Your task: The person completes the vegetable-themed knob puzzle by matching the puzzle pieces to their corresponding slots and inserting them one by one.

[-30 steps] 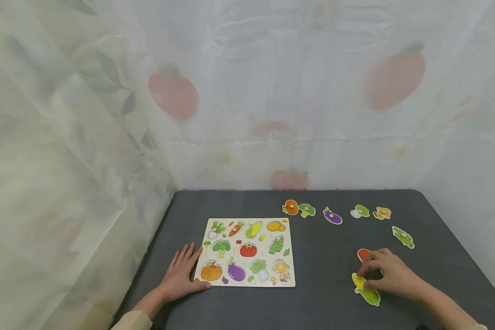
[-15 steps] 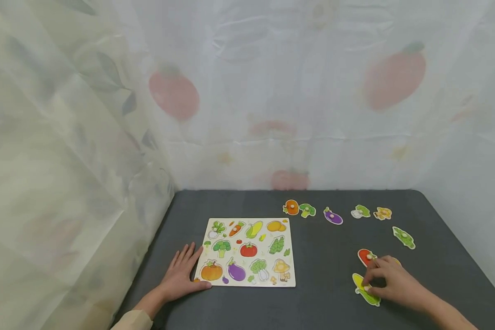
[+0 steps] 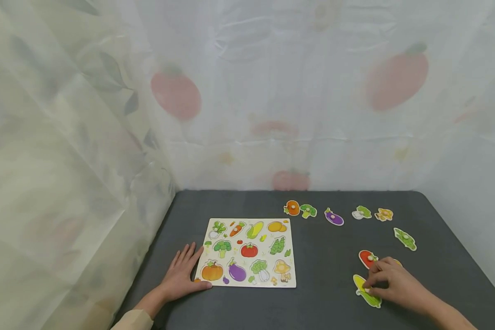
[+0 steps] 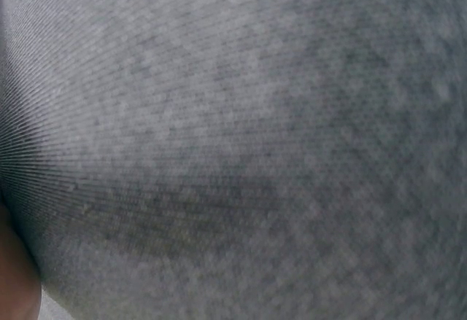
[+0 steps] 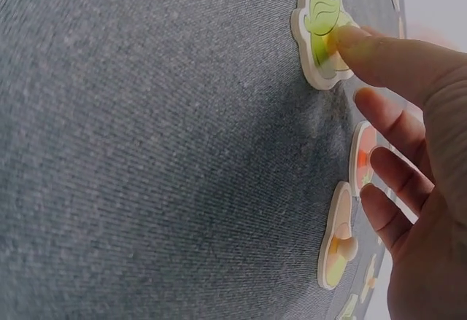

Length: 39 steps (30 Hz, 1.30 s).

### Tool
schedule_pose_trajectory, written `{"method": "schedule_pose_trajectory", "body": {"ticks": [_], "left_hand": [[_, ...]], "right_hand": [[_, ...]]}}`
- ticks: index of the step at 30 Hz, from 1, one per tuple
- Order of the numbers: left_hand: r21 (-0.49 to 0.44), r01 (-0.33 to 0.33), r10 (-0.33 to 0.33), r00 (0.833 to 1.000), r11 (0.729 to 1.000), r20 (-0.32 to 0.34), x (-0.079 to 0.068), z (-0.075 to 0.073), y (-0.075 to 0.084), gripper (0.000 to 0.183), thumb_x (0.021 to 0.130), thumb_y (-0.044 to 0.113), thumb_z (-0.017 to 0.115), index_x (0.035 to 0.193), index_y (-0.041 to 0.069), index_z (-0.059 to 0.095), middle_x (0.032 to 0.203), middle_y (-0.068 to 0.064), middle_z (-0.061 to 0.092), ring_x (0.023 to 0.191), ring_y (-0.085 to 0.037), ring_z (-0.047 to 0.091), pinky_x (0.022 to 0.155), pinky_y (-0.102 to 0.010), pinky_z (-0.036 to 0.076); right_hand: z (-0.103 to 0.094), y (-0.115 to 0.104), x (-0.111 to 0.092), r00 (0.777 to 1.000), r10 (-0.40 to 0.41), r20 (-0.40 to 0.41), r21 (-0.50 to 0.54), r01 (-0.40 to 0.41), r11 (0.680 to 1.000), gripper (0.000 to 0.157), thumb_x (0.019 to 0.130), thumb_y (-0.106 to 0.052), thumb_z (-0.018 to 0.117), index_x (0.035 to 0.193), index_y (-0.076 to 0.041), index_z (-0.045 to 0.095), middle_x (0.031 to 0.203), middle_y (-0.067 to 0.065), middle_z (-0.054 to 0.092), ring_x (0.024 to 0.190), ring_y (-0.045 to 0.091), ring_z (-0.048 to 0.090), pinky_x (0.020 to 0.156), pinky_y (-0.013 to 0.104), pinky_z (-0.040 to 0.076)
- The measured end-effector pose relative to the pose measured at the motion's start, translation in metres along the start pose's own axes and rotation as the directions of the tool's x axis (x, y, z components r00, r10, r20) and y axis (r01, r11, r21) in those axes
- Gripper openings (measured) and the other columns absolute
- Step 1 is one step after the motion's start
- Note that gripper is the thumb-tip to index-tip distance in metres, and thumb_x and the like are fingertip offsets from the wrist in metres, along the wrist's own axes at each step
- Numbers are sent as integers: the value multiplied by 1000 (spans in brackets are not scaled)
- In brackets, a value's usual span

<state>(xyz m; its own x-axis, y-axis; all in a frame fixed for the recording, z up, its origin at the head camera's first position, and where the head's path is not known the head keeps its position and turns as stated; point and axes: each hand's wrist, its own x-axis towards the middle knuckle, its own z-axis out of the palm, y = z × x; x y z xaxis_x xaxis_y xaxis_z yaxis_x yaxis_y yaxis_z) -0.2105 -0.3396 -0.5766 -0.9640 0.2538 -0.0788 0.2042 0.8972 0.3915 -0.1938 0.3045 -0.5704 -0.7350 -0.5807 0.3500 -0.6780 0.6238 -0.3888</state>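
Note:
In the head view, my left hand lies with fingers spread at the left edge of a white vegetable puzzle board. My right hand pinches the small knob of a corn puzzle piece, which lies on the dark table. The right wrist view shows the thumb on that knob of the corn piece, the other fingers loosely bent. Just beyond the hand lies a tomato piece. A yellow-orange piece is mostly hidden behind the hand in the head view. A knobbed carrot piece sits in the board.
Along the table's far side lie pumpkin, broccoli, eggplant, cabbage and mushroom pieces. A green piece lies at the right. Patterned curtains enclose the table at the back and sides.
My right hand's fingers have drawn back from over the tomato piece and closed together at the corn piece's knob. The left hand and the board stay in place.

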Motion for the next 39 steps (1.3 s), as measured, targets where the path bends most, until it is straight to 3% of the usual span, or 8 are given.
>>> {"method": "schedule_pose_trajectory", "body": {"ticks": [18,24,28,32,39], "left_hand": [[-1,6,-6,1000,1000,7,-1,-3,2,118,77,78,70,165,16,23,169,-20,14,155,-42,6,120,-64,2],[3,2,-2,1000,1000,4,-1,-2,1,118,77,78,70,165,15,24,168,-20,15,155,-43,7,120,-64,3],[3,0,0,1000,1000,5,-1,-2,1,118,77,78,70,165,14,24,168,-20,15,155,-43,8,120,-64,4],[-1,0,0,1000,1000,3,-1,-2,1,118,77,78,70,165,14,25,168,-21,16,155,-43,8,120,-64,4],[3,11,-12,1000,1000,17,0,-1,0,117,77,78,69,165,16,23,169,-20,14,155,-42,6,121,-63,3]], "right_hand": [[8,7,-4,988,-97,-121,-60,91,994,34,68,-25,95,88,-45,76,92,-26,52,89,2,42,69,26,35],[6,-5,2,994,-36,-105,-89,26,996,36,74,-27,92,89,-50,70,93,-29,53,93,1,42,70,31,38],[3,-16,18,991,66,-113,-86,-76,993,35,77,-28,91,87,-52,67,95,-28,54,96,3,45,71,32,45],[2,-24,44,976,160,-150,-47,-169,985,28,80,-28,89,83,-47,68,95,-25,56,98,6,45,73,34,46],[10,-35,103,958,112,-266,-46,-128,991,23,74,-20,93,81,-32,75,92,-14,60,96,15,48,79,41,42]]}}
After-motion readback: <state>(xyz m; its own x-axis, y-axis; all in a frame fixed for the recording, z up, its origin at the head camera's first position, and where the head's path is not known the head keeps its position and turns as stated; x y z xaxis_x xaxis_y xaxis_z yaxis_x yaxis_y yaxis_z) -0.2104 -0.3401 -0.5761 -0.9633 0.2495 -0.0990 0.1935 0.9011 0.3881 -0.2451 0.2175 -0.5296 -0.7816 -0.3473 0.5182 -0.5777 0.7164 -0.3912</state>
